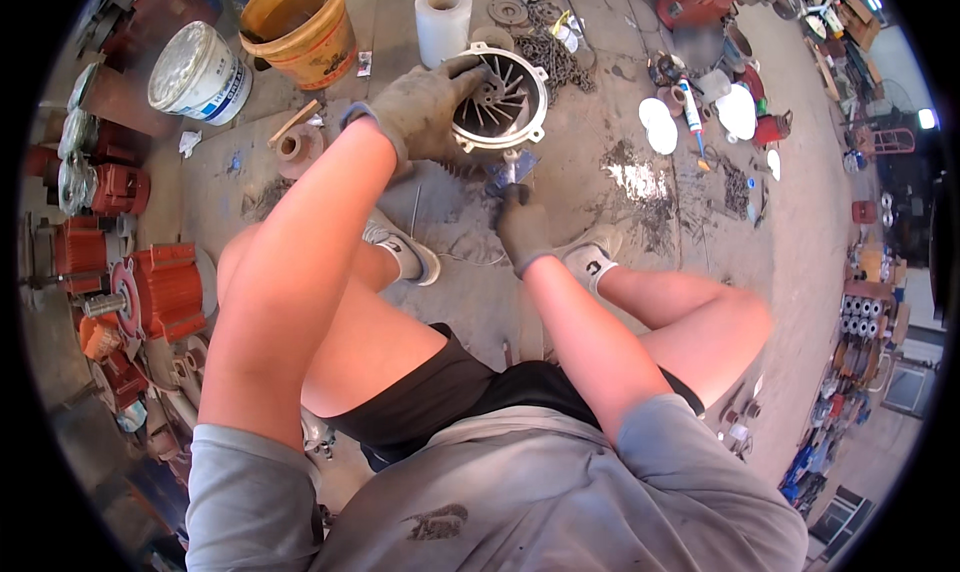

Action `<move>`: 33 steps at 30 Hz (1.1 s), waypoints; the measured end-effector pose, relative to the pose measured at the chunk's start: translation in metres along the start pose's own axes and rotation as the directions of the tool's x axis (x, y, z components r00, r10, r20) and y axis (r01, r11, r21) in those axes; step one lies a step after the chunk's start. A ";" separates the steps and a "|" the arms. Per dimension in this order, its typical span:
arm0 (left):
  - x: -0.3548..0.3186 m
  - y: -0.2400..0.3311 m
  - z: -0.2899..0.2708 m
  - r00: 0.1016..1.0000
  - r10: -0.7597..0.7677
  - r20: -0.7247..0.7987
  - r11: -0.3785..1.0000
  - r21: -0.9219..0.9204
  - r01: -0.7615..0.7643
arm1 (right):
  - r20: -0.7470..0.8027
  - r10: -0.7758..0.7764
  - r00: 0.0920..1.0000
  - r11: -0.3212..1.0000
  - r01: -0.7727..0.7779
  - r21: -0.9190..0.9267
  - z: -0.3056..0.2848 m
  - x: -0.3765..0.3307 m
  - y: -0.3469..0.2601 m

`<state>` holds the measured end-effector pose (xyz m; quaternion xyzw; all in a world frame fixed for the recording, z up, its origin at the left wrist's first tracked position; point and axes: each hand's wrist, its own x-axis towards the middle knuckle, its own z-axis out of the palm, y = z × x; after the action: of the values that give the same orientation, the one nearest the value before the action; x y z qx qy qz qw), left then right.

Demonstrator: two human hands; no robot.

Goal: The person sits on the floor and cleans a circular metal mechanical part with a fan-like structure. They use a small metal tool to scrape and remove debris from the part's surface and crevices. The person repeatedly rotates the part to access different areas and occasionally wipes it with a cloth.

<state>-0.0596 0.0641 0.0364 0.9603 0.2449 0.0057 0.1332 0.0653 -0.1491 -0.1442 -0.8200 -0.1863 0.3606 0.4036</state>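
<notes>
Two buckets and red motors around a stained grey workshop floor. White roll just behind the bladed round housing; left grip hooked over its left rim, holding it. Right grip curled just below, can't tell around what.

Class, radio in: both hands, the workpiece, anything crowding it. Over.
Left hand over round metal housing; right hand just below, grip unclear. Finned wheel exposed inside. Chain heap and plastic roll close beyond.
</notes>
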 end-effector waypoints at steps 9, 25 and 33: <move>0.005 0.008 -0.006 0.999 0.032 0.024 0.999 0.014 -0.032 | 0.392 -0.054 0.918 0.887 0.225 -0.403 -0.099 0.084 -0.048; 0.004 0.006 -0.004 1.000 0.010 0.029 1.000 0.009 -0.011 | -0.171 -0.039 0.984 0.944 -0.020 -0.328 0.010 0.024 0.025; 0.007 0.008 -0.004 1.000 0.018 0.004 1.000 -0.013 -0.017 | 0.179 0.032 0.983 0.997 -0.044 0.063 -0.058 0.038 0.014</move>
<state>-0.0500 0.0615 0.0421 0.9615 0.2361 0.0063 0.1402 0.1342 -0.1655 -0.1485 -0.7740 -0.1939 0.4459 0.4056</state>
